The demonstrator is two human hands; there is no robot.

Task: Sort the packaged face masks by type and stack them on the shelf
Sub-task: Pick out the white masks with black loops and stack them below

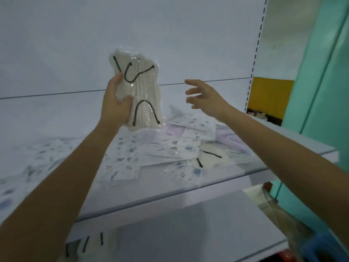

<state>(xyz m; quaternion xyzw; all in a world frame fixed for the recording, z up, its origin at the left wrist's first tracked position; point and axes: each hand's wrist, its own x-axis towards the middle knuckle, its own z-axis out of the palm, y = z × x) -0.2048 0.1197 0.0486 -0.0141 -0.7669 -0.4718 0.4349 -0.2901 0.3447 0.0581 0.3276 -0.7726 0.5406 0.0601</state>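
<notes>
A clear packet of cream masks with black ear loops (138, 91) is held upright above the white shelf (188, 184), gripped at its left edge by the left hand (115, 104), thumb across the front. The right hand (203, 96) hovers beside it, fingers spread, holding nothing. Below lie scattered blue-patterned mask packets (124, 159), another cream packet (210, 157) and pale purple ones (232, 139).

A mask pack (138, 91) stands upright at centre frame, gripped along its left edge by the left hand (115, 106). The right hand (204, 97) hangs to its right, apart from it. Below both, a pile of mask packs (170, 144) lies across the shelf (188, 188). More packs (85, 244) lie on the lower shelf (188, 224), at lower left.
</notes>
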